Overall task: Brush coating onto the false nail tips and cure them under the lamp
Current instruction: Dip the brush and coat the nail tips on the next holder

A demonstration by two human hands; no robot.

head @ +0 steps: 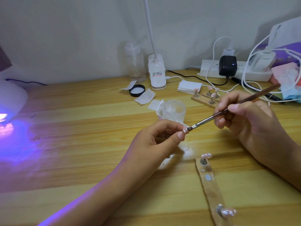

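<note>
From the head camera, a wooden table (81, 144) carries a curing lamp (11, 101) at the far left, casting purple light across the boards. Further back stand a clear bottle (136, 62), a white desk lamp (157, 74), a black lid (137, 90) and a power strip (234, 70) with tangled cables. A clear jar (175, 110) sits just behind the hands. A wooden strip (211, 190) at lower right holds two nail tips on pegs.

The left hand (153, 144) pinches a small nail tip (185, 130) between thumb and fingertips. The right hand (241, 118) grips a brush (228, 110) like a pen, its bristles touching that tip.
</note>
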